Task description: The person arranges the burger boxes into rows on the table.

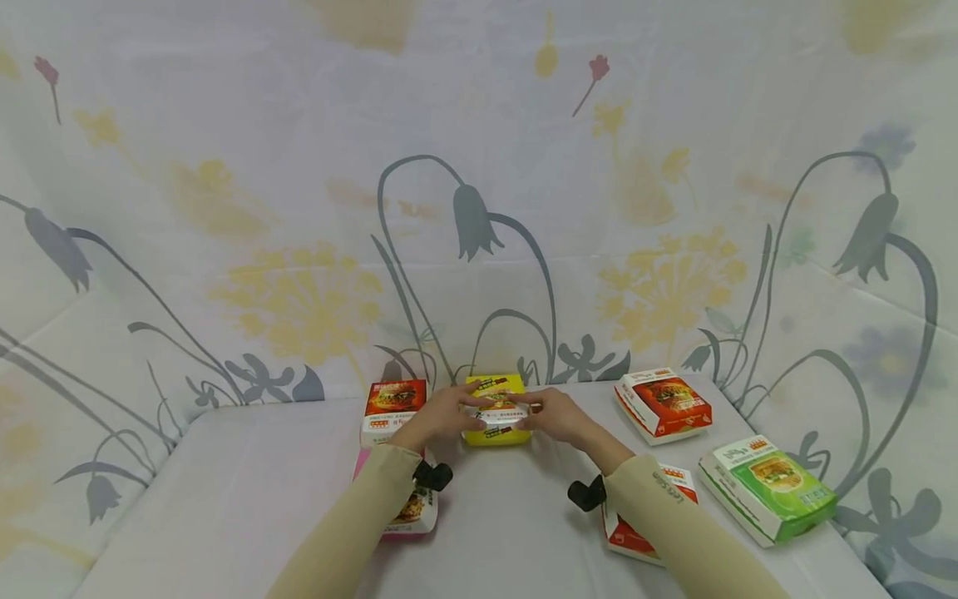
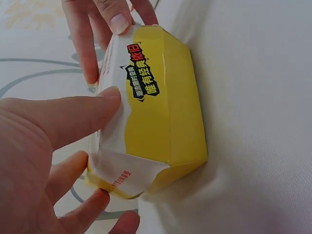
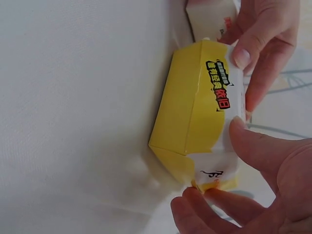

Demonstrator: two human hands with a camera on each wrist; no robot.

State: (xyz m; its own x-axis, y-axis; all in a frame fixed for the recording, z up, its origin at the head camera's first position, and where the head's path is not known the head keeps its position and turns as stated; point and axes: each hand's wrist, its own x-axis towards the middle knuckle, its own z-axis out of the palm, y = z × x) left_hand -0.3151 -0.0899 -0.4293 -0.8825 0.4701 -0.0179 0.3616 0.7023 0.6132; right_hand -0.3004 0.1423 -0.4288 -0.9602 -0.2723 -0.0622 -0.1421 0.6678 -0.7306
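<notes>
A yellow burger box [image 1: 496,437] with a white band and printed lettering sits at the back middle of the table, close to the backdrop. My left hand [image 1: 440,416] grips its left end, thumb on the near upper edge and fingers at the end flap. From the other end my right hand [image 1: 565,418] holds the same box in a mirrored way. In the left wrist view, the box's yellow front [image 2: 161,97] faces the camera, lid down. The right wrist view has my right thumb [image 3: 258,144] lying on the white edge.
Left of the hands lie a red-and-white burger box [image 1: 392,401] and a pink-and-white box [image 1: 412,512], partly behind the left arm. To the right are a red burger box [image 1: 664,403], a green one [image 1: 774,487] and another red one [image 1: 632,537] under the right sleeve. A flowered cloth [image 1: 479,108] hangs behind.
</notes>
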